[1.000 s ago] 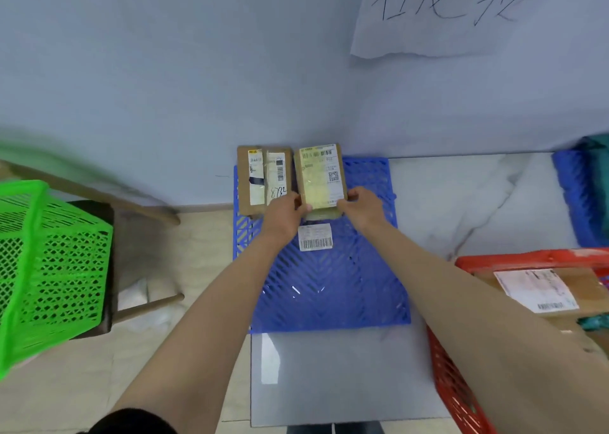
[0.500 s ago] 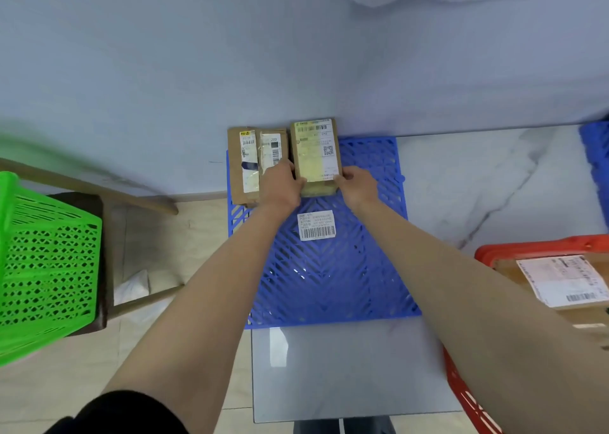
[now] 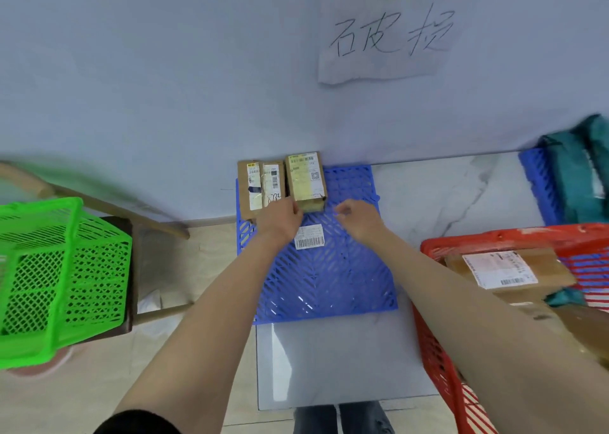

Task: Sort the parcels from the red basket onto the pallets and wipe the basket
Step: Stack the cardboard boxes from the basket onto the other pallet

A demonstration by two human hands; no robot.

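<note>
Everything here is told from the blue pallet (image 3: 329, 278), which lies on the floor against the wall. Far to its left a green basket (image 3: 56, 278) sits on a wooden stool (image 3: 138, 268). On the pallet's far left corner a brown parcel (image 3: 260, 186) leans on the wall, and a yellow-taped parcel (image 3: 306, 179) stands right beside it, lined up so the labels face out. The left hand (image 3: 280, 219) rests at the foot of the two parcels, as if to steady them; its fingers are hidden, so I cannot tell how they lie. The right hand (image 3: 356, 216) hangs just off the yellow-taped parcel, fingers loosely curled, holding nothing. To the pallet's right the red basket (image 3: 438, 334) holds more parcels, so sorting is not done.
</note>
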